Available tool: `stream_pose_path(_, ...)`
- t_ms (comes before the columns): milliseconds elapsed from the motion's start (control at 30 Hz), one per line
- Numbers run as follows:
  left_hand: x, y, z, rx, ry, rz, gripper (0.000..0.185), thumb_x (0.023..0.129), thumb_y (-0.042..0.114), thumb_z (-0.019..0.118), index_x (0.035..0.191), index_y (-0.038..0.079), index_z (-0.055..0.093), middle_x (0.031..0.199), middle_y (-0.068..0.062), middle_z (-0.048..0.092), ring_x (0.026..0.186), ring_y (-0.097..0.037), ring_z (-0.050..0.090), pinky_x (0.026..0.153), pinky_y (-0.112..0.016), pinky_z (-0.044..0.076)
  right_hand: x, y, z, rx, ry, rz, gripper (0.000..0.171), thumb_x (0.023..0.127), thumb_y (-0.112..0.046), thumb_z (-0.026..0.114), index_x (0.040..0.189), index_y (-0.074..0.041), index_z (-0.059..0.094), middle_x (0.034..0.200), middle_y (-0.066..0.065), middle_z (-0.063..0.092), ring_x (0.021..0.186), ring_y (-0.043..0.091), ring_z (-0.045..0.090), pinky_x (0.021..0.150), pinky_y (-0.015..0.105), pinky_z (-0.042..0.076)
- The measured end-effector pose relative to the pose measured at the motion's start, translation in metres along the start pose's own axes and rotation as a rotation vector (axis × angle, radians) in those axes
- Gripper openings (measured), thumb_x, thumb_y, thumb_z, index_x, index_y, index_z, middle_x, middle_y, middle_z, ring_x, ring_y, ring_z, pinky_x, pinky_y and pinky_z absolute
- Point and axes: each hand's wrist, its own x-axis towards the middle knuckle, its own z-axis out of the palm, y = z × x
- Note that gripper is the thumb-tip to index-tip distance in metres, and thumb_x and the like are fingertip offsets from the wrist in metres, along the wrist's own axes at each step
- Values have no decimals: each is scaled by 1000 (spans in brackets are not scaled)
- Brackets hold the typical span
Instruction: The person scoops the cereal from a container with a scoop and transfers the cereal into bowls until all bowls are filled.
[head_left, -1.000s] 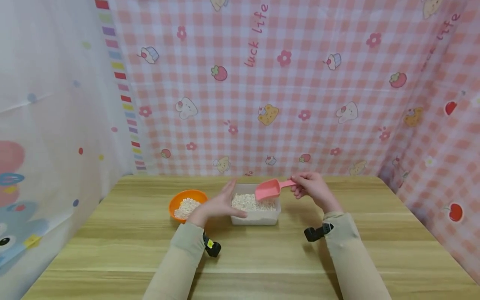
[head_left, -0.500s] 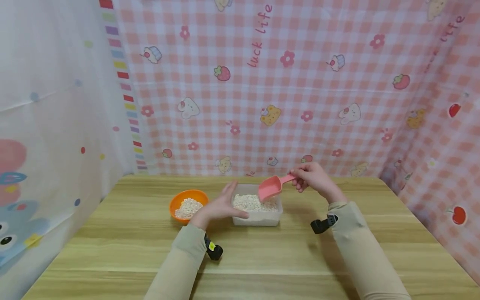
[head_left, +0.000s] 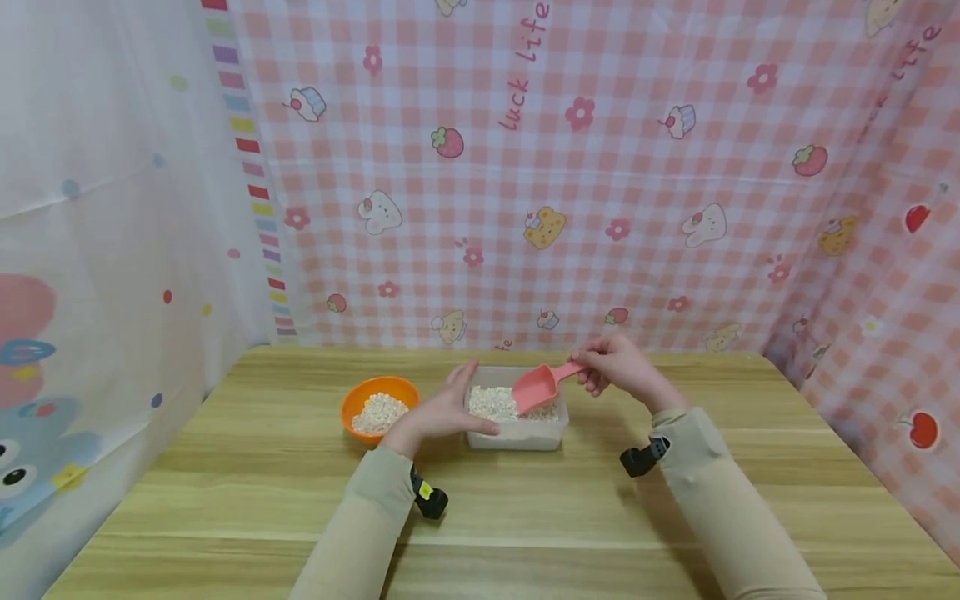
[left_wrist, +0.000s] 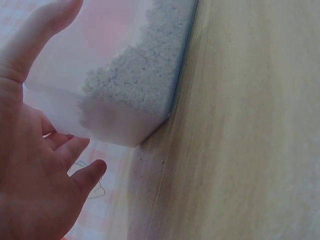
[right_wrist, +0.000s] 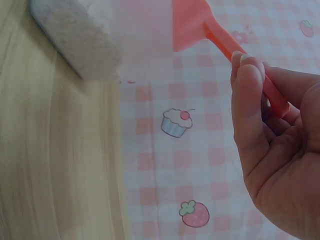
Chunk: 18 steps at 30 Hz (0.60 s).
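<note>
A translucent plastic container [head_left: 517,434] of pale oat-like flakes [head_left: 491,403] stands in the middle of the table. My left hand [head_left: 447,412] holds its left end, thumb along the near side and fingers at the far side; in the left wrist view the thumb [left_wrist: 37,37] lies across the container [left_wrist: 120,122]. With thumb and fingers, my right hand [head_left: 617,369] grips a pink scoop [head_left: 537,387] by the handle. The scoop's blade dips into the container, its front edge at the flakes. In the right wrist view, the handle [right_wrist: 224,40] runs into the curled fingers.
Left of the container, partly behind my left wrist, is an orange bowl [head_left: 399,387] with more flakes in it. A few crumbs lie on the wooden table [head_left: 525,517] in the left wrist view. A pink checked cloth [head_left: 480,183] hangs behind the table.
The scoop rose slightly with my right hand, then came down and left, so its blade now sits lower in the container. My left hand keeps its place on the container.
</note>
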Motion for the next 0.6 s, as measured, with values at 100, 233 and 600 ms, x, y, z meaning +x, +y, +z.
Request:
stream_pose_path(100, 0, 0, 0, -4, 3, 0, 119, 73, 42, 83, 157, 11, 5, 161, -13, 0, 144, -34, 16, 110, -56, 25, 1, -1, 4, -8, 1, -3, 28, 100, -13, 53, 105, 12, 65, 70, 11, 66, 54, 13, 60, 53, 30, 56)
stream_pose_path(233, 0, 0, 0, -8, 7, -5, 119, 72, 42, 83, 157, 12, 5, 161, -13, 1, 144, -34, 16, 110, -56, 24, 2, 0, 10, 13, -15, -57, 27, 100, -12, 53, 99, 11, 67, 67, 11, 66, 53, 13, 61, 51, 30, 55)
stream_pose_path(600, 0, 1, 0, -13, 4, -22, 119, 72, 43, 83, 157, 13, 6, 162, -11, 1, 144, -32, 15, 111, -55, 23, 9, 11, 37, 46, 23, 17, 29, 99, -11, 54, 107, 14, 64, 66, 10, 65, 52, 12, 59, 51, 28, 54)
